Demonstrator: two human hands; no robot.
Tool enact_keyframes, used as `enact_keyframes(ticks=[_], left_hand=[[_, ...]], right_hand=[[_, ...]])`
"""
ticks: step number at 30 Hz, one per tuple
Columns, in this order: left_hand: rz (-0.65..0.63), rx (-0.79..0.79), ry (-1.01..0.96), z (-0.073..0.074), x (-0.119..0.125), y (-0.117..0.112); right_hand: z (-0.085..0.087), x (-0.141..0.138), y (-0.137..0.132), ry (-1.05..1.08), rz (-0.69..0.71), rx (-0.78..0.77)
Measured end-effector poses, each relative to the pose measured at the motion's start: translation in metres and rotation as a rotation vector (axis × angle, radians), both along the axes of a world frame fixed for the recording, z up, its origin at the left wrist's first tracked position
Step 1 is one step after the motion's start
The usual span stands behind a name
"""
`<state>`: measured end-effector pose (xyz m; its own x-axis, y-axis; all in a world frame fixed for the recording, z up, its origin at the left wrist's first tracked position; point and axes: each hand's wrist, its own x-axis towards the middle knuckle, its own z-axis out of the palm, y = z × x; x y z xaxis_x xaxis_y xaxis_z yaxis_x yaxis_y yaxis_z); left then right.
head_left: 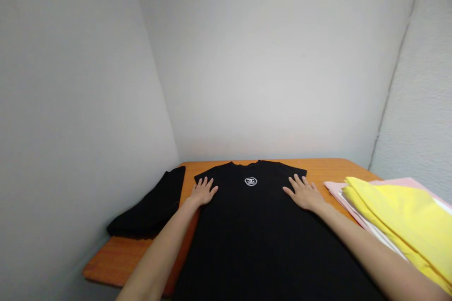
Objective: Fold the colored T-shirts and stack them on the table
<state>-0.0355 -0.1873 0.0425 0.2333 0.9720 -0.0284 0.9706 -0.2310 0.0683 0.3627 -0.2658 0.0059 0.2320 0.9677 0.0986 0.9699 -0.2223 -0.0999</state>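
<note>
A black T-shirt [254, 230] with a small white round logo on the chest lies spread flat on an orange wooden table [332, 169], its collar toward the wall. My left hand [203, 191] rests flat on the shirt's left shoulder area, fingers spread. My right hand [303, 193] lies flat on the right shoulder area, fingers apart too. Neither hand holds anything.
A folded black garment [150, 209] sits at the table's left side by the wall. To the right lies a stack of folded clothes, yellow [399, 221] on top of white and pink [406, 183]. Grey walls close in on three sides.
</note>
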Motion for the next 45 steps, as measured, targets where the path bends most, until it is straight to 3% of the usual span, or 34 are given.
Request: enact_keyframes(ticks=[5,12,17,21,26,30,36,45], left_hand=[[0.002,0.043,0.022,-0.013,0.0,0.008],[-0.011,0.135,0.035,-0.016,0.004,0.004],[-0.063,0.374,0.035,-0.003,0.008,-0.009],[-0.226,0.558,-0.016,0.013,0.027,-0.023],[-0.496,0.248,-0.091,0.006,0.056,-0.046],[-0.504,0.069,-0.071,-0.008,0.06,-0.054],[-0.497,0.057,-0.059,-0.008,0.059,-0.052],[-0.513,0.081,-0.057,-0.013,0.059,-0.048]], right_hand=[[-0.01,0.009,0.002,0.001,0.002,0.034],[-0.009,0.007,0.0,-0.028,-0.025,0.0],[-0.001,0.0,-0.003,-0.149,0.024,0.14],[0.015,-0.028,-0.012,-0.176,0.235,0.302],[0.012,-0.065,-0.027,-0.017,0.496,0.206],[0.001,-0.069,-0.03,0.038,0.488,0.13],[0.002,-0.068,-0.029,0.051,0.48,0.144],[0.016,-0.07,-0.035,0.067,0.461,0.069]])
